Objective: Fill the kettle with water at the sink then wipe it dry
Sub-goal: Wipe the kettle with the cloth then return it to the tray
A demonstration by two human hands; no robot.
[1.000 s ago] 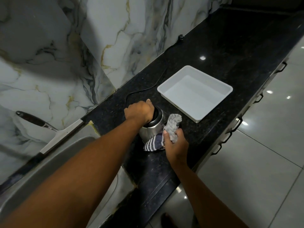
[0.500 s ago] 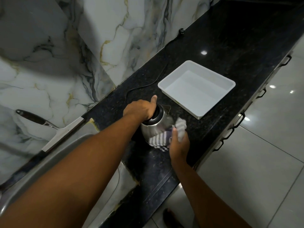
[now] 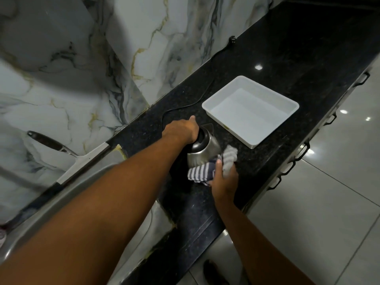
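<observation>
Left hand [image 3: 181,130] clenched on kettle [image 3: 202,150] top, right hand [image 3: 223,177] grasping cloth [image 3: 202,171] against its side. Risk: hard rubbing tips kettle, spilling water on bench [image 3: 267,58].

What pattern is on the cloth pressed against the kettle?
The cloth has dark blue and white stripes, with a plain grey part; the head view shows it.

To my right, a white tray [image 3: 250,109] sits on the black countertop [image 3: 298,58]; a squeegee [image 3: 67,155] leans against the marble wall [image 3: 164,38].
</observation>
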